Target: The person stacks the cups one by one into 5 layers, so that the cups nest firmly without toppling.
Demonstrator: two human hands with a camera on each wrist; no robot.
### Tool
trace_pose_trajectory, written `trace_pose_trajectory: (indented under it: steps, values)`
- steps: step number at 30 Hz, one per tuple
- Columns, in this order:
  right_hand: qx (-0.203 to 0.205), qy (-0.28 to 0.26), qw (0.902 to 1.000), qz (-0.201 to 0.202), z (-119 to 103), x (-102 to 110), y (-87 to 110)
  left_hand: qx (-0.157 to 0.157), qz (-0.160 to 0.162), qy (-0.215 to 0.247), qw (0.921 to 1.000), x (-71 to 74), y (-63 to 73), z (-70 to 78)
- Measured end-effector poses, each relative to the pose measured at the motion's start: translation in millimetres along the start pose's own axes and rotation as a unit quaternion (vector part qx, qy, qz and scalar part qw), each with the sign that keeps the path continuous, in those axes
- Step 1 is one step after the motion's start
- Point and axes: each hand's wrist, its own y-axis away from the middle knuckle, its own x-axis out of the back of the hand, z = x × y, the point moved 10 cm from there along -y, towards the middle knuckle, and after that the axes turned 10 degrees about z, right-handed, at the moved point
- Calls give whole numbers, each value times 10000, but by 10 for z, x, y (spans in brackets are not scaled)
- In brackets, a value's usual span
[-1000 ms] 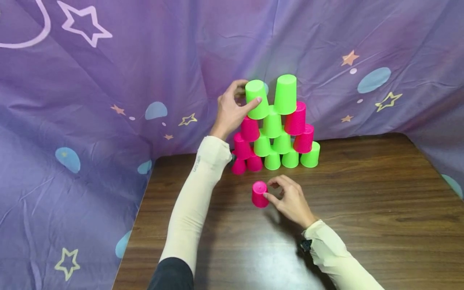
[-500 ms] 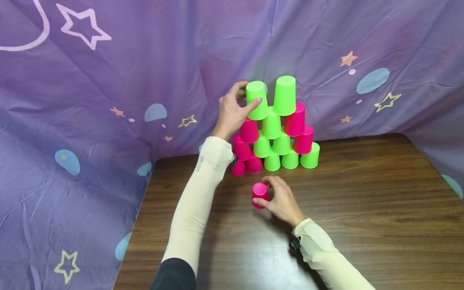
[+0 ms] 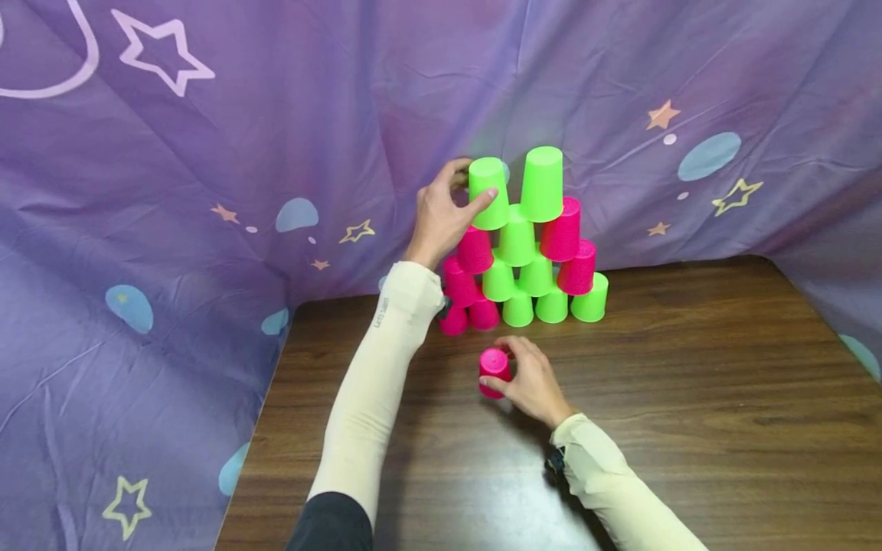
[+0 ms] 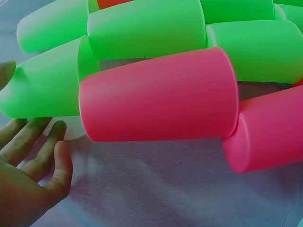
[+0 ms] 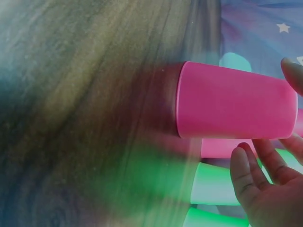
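Observation:
At the upper left of the cup pyramid, my left hand (image 3: 439, 220) holds an upside-down green cup (image 3: 486, 174), thumb in front and fingers behind. That green cup (image 4: 49, 87) rests on a pink cup (image 4: 158, 97) and overlaps a neighbouring green one (image 3: 517, 239). Beside it on the same level stands another green cup (image 3: 542, 187). In front of the pyramid, my right hand (image 3: 532, 386) grips a separate pink cup (image 3: 493, 363) between thumb and fingers, also bottom up. Whether this pink cup (image 5: 236, 101) touches the table is unclear.
Lower rows of the pyramid mix pink cups (image 3: 577, 268) and green cups (image 3: 589, 298), all mouth down on the brown wooden table (image 3: 689, 398). A purple curtain (image 3: 344, 115) with stars hangs close behind the pyramid and along the left side.
My right hand has moved left around the pink cup, its thumb now across the front. My left hand stays at the upper green cup, and the pyramid stands unchanged.

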Motion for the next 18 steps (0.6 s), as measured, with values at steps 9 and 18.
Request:
trace_pose_trajectory:
  steps: [9, 18]
  values:
    - [-51, 126, 9999, -44, 86, -31, 4, -11, 70, 265, 9996, 86, 88, -26]
    - [-63, 70, 9999, -110, 114, -49, 2, -185, 272, 482, 9983, 388, 397, -119]
